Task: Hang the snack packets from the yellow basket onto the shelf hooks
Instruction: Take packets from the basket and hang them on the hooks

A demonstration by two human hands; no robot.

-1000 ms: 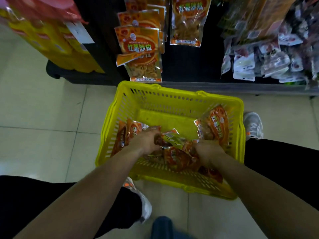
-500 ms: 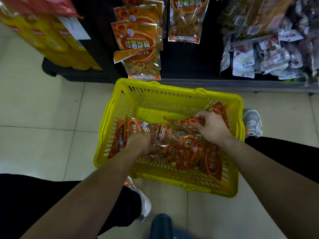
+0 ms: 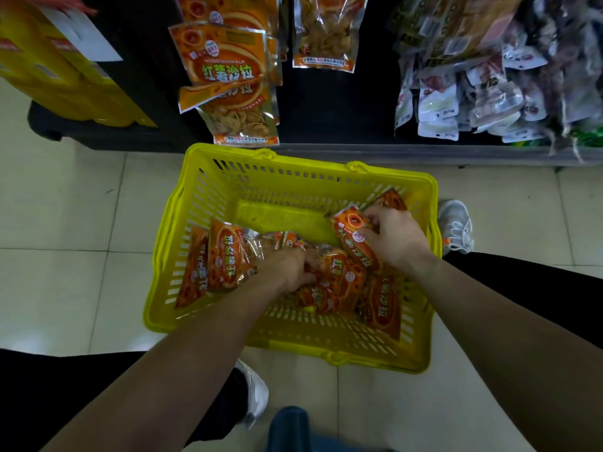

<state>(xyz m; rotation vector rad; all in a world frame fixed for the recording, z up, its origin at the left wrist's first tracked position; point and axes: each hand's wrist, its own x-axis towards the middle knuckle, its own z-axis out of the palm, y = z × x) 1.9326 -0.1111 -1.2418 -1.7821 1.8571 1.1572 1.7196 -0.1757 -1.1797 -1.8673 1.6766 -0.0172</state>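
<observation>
Packets [image 3: 225, 259] are being picked from the basket [image 3: 293, 177]: right hand [image 3: 394, 243] pinches a packet [image 3: 352, 236], grip of left hand [image 3: 287, 269] cannot be told; next, lift and hang it.

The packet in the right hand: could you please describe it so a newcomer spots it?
Start at the yellow basket on the floor. Near its right wall, the right hand grips an orange snack packet. Unlike its neighbours, it sits atop the pile, fingers curled round it.

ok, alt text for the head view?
Both hands are inside a yellow basket on the tiled floor: the right hand grips an orange snack packet, the left hand rests in the pile of packets. Matching hanging packets show on the shelf above.
</observation>
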